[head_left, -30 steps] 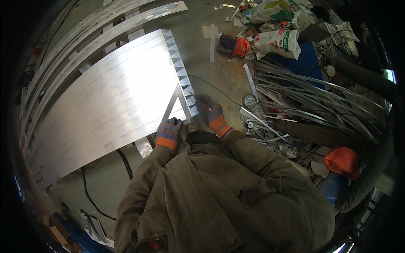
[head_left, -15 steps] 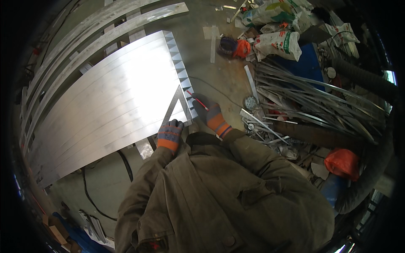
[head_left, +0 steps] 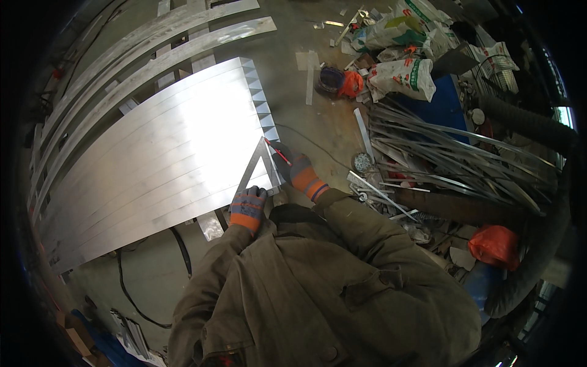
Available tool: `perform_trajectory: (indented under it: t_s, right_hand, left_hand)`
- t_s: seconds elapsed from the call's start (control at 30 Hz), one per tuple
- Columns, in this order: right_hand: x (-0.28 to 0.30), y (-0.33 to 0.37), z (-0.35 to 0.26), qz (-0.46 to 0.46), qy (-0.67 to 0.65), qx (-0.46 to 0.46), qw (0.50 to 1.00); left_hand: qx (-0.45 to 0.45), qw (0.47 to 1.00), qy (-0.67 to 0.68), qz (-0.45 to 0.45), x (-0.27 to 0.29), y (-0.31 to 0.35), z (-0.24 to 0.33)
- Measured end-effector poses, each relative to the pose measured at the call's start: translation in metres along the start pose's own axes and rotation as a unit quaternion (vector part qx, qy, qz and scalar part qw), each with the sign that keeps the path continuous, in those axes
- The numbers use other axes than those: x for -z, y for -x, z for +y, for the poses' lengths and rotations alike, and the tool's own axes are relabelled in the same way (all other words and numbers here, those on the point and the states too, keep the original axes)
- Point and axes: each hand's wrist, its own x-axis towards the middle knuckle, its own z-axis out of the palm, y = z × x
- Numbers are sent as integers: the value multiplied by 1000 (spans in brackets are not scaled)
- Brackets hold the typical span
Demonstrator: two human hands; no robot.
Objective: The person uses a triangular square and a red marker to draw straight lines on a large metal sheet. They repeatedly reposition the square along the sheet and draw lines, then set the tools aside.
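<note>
Metal set square point(head_left: 250, 166) lies flat on the near right corner of the ribbed aluminium panel point(head_left: 153, 134), its apex pointing away from the person and one leg running close along the edge of open triangular channels point(head_left: 259, 98). Gloved, the left hand point(head_left: 247, 207) has its fingers bent together over the square's near end, presumably to keep it from slipping; whether they pinch it or only press down, I cannot tell. The right hand point(head_left: 298, 168) is closed around a slim red pencil point(head_left: 280, 153), slanted so its tip comes just beside the apex, a grip that seems to suit fine control; contact at the tip is too small to make out. Pale metal rails point(head_left: 202, 44) lie beyond the panel, and loose metal strips point(head_left: 452, 147) are heaped well apart, to the right.
</note>
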Motion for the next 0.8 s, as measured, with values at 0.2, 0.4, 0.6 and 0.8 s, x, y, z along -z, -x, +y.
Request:
perform_trajectory:
  t_s: [0.2, 0.4, 0.6, 0.8]
  right_hand:
    - [-2, -2, 12, -12, 27, 31, 999]
    - [13, 33, 17, -9, -8, 26, 1000]
    - [49, 108, 10, -89, -3, -36, 995]
    - [60, 166, 58, -146, 200, -59, 967]
  left_hand:
    - [11, 1000, -15, -17, 1, -1, 2]
    - [15, 1000, -7, -26, 5, -3, 4]
    - [11, 999, -14, -49, 11, -2, 6]
    - [31, 999, 5, -33, 7, -1, 5]
